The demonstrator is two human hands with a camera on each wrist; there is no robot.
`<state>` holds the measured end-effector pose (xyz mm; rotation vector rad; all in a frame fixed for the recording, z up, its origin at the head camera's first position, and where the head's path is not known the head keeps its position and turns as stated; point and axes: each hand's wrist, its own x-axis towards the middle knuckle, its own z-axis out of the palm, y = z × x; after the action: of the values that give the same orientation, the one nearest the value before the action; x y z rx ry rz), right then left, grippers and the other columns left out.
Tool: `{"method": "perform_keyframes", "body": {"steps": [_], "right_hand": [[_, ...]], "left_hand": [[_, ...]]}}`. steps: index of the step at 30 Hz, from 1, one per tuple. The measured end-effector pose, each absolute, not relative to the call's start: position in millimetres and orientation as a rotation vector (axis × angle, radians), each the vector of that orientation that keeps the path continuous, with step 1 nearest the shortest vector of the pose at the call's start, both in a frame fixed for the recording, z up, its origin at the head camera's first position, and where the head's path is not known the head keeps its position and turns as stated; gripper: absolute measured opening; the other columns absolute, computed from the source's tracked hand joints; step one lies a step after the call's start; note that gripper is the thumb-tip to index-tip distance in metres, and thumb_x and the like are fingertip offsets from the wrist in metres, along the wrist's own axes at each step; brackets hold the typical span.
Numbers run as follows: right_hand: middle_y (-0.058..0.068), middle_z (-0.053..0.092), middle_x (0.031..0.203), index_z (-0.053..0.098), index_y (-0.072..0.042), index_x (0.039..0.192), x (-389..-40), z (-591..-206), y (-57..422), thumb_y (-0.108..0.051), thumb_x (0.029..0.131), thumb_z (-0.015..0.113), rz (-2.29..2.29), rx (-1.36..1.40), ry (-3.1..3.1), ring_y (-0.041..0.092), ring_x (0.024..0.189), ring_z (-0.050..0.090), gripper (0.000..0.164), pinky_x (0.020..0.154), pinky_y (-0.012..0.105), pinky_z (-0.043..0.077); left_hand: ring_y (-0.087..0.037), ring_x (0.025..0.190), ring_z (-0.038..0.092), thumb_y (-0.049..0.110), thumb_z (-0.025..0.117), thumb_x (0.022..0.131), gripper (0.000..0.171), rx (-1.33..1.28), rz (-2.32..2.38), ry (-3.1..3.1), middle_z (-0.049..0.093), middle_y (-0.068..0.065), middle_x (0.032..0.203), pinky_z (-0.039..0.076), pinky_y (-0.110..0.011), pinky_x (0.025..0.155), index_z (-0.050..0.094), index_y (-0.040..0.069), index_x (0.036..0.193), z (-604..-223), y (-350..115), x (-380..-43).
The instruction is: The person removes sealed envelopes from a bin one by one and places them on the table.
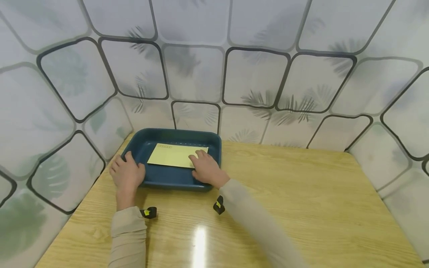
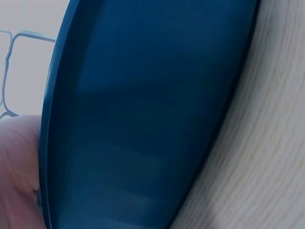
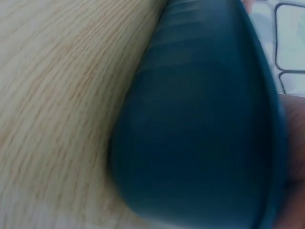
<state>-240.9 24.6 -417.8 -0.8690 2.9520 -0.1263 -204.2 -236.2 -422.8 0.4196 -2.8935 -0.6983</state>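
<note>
A dark blue tray (image 1: 174,185) sits on the table with a pale yellow envelope (image 1: 169,155) inside it. My left hand (image 1: 127,175) rests on the tray's left side, fingers spread over the rim and thumb toward the inside. In the left wrist view, part of that hand (image 2: 19,176) shows behind the rim of the tray (image 2: 133,119). Over the tray's right side reaches my right hand (image 1: 206,169), with its fingers at the envelope's right end and its thumb below the envelope's near edge. The right wrist view shows the tray's outer wall (image 3: 190,124).
The tray stands on a wooden table (image 1: 295,201) near its left and back edges. A patterned curtain wall (image 1: 254,74) rises behind and on both sides. Black wrist straps (image 1: 219,205) hang by the sleeves.
</note>
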Motion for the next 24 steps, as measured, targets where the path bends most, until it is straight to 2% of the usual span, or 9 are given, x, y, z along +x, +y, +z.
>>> {"method": "perform_keyframes", "body": {"steps": [5,12,17,24], "right_hand": [[0.019,0.034,0.155,0.033,-0.014,0.154,-249,-425,21,-0.023,0.097,0.057,-0.080,-0.746,2.958,0.034,0.144,0.034,0.062,0.114,0.044,0.034],[0.018,0.026,0.160,0.019,-0.019,0.159,-252,-432,19,-0.030,0.099,0.057,0.002,-0.652,2.926,0.035,0.147,0.028,0.072,0.117,0.044,0.029],[0.015,0.035,0.156,0.018,-0.021,0.160,-250,-437,18,-0.035,0.100,0.055,0.094,-0.661,2.911,0.035,0.145,0.031,0.072,0.117,0.044,0.030],[0.012,0.050,0.145,0.025,-0.017,0.157,-248,-434,18,-0.035,0.101,0.054,0.134,-0.689,2.920,0.034,0.138,0.041,0.065,0.114,0.044,0.034]], "left_hand": [[-0.063,0.135,0.015,0.020,0.039,0.097,0.064,0.414,-0.679,-2.903,0.010,-0.045,0.149,0.009,-0.070,0.110,0.019,-0.010,0.150,-425,-237,-204],[-0.063,0.133,0.017,0.020,0.040,0.096,0.063,0.398,-0.657,-2.886,0.013,-0.045,0.147,0.013,-0.071,0.107,0.022,-0.011,0.148,-427,-236,-203],[-0.063,0.133,0.017,0.021,0.039,0.096,0.062,0.394,-0.657,-2.890,0.013,-0.046,0.147,0.012,-0.071,0.107,0.023,-0.011,0.148,-428,-237,-203],[-0.062,0.134,0.016,0.021,0.039,0.097,0.062,0.380,-0.672,-2.887,0.013,-0.045,0.147,0.011,-0.071,0.108,0.024,-0.011,0.148,-426,-238,-202]]}}
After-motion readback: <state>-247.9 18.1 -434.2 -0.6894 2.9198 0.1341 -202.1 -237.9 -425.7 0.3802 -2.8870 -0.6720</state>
